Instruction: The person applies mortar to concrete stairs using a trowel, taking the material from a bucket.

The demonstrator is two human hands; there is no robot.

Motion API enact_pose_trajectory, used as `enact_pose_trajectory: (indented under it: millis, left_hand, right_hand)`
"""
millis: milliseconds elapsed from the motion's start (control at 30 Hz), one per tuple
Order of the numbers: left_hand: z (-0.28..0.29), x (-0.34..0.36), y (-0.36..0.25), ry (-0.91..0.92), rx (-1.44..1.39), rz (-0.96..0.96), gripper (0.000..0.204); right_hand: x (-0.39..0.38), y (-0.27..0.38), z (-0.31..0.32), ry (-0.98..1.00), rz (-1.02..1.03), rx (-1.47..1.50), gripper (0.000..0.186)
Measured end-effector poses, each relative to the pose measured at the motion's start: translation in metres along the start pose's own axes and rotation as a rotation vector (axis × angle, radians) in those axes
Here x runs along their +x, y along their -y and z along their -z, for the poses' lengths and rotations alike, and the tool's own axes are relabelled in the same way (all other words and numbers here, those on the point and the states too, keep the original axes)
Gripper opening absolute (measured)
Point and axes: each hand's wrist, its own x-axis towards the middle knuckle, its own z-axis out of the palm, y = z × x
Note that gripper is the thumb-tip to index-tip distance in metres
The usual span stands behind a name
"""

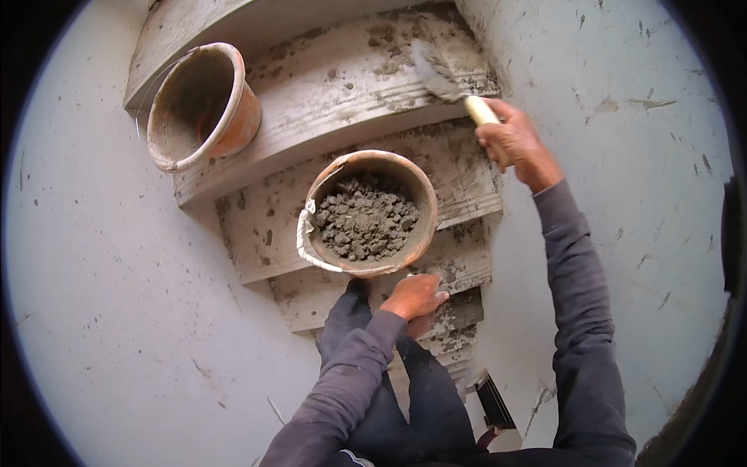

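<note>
A: What has the right hand (513,142) got?

B: It is clenched round the pale wooden handle of a trowel (455,82), up at about one o'clock. The grey, mortar-caked blade points toward eleven and lies on the upper stair step (342,86), close to the wall on that side.

A: And the left hand (416,297)?

B: Near six o'clock from the picture's centre, resting palm down on a lower step (459,311), fingers curled loosely. It grasps nothing that I can see. It sits just beside the rim of the full bucket (367,214).

A: Full of what?

B: Lumpy grey mortar, heaped in an orange bucket smeared with cement. It stands on a middle step, near the centre, well below the trowel.

A: Anything else on the stairs?

B: A second orange bucket (202,105), tilted and showing its inside, at about ten o'clock on the upper step. The steps are rough grey, spattered with mortar. White walls (117,272) close in on both sides. The person's dark-sleeved arms and dark trousers come in from the lower edge.
</note>
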Motion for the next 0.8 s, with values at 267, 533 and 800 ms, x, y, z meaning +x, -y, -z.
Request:
enact_pose_trajectory:
  millis: [267,533,800]
  left_hand:
    - [0.003,0.007,0.004,0.014,-0.017,-0.003,0.044]
    - [0.012,0.008,0.008,-0.045,-0.063,-0.007,0.042]
    - [0.013,0.015,-0.001,0.007,-0.092,0.001,0.039]
  right_hand:
    - [0.055,0.015,-0.075,0.173,0.056,-0.073,0.052]
    - [0.105,0.019,-0.018,-0.080,-0.003,-0.002,0.050]
    - [0.146,0.032,-0.006,-0.031,-0.082,0.062,0.046]
